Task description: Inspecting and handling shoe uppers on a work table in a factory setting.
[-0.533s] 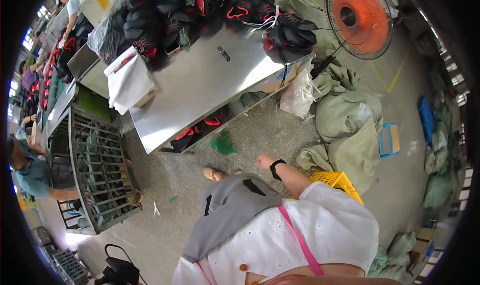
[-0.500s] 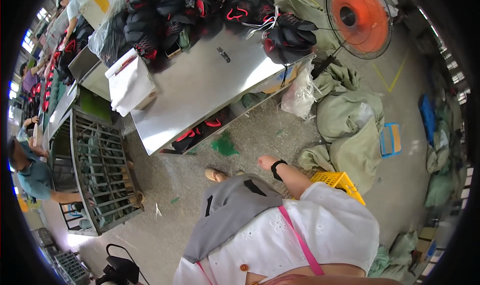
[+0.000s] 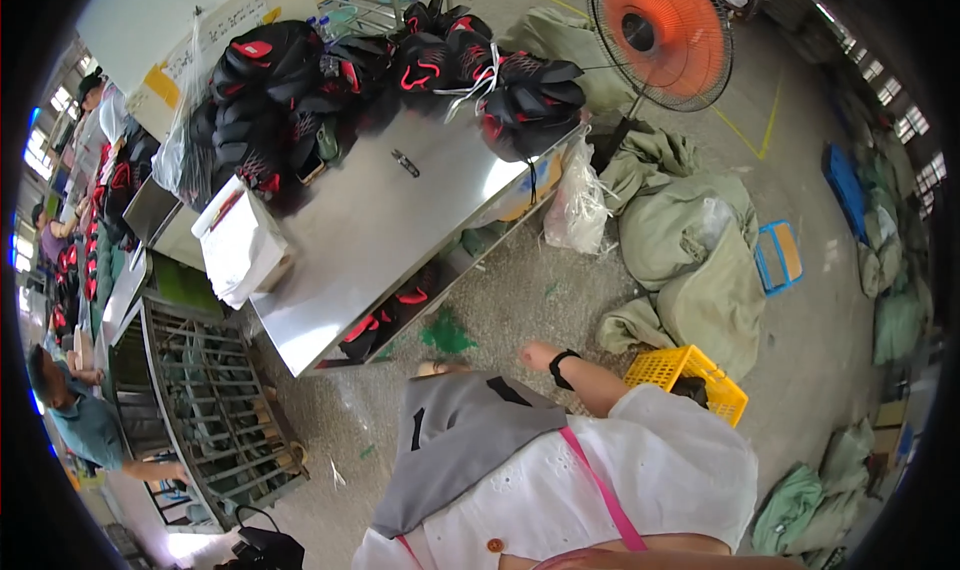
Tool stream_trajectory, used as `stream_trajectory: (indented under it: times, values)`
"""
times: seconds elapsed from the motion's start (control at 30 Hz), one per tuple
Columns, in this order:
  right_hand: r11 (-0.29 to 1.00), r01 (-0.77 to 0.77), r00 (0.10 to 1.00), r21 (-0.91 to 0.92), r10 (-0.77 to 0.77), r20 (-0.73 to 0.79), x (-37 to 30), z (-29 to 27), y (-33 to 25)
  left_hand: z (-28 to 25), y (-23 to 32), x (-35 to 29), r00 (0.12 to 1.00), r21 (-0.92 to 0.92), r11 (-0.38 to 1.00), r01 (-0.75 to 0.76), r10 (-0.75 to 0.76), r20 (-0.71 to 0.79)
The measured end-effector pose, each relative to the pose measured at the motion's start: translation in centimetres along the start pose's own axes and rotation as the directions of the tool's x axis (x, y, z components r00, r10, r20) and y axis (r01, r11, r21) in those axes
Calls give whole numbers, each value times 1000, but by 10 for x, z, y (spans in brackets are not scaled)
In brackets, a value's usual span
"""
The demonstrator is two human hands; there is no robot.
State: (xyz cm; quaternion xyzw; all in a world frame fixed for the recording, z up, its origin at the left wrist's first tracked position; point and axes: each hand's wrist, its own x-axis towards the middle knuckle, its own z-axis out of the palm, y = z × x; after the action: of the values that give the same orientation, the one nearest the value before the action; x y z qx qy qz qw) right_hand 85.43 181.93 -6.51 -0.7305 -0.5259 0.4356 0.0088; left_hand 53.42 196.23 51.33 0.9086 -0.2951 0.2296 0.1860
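Note:
Beside the grey apron, my right hand [image 3: 541, 356] hangs low over the speckled floor, a black band on its wrist. It touches nothing that I can see, and its fingers are hidden by the angle. My left hand does not show. Nearest to my right hand stands a yellow plastic crate [image 3: 700, 375] with something dark inside. Ahead is a metal-topped table [image 3: 370, 225] with bundles of black and red shoe uppers [image 3: 265, 70] heaped along its far side. A small dark tool [image 3: 405, 163] lies on the bare metal, and white papers [image 3: 240, 245] rest at the left corner.
A slatted cart [image 3: 215, 400] stands at the left, a person [image 3: 85, 420] reaching into it. An orange fan [image 3: 660, 35] is at the far right of the table. Green-grey sacks [image 3: 690, 240] and a small blue stool [image 3: 778, 258] stand on the right.
The view has turned, so the table, fan and cart sit further left and the table's near edge lower. My right hand stays hanging at my side.

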Motion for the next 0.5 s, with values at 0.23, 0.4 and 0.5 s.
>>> stream_trajectory:
  times: [0.23,0.4,0.5]
  values:
    - [950,-234,954,205,265,-143,21,-55,36,21,-62,-47,828,178,823,540,-481,-286]
    - [983,-69,809,173,157,-566,55,-192,0,36,-198,-131,484,169,477,863,-875,0]
    - [997,-25,730,-71,-30,-683,88,-282,-19,63,-282,-171,469,222,470,854,-881,58]
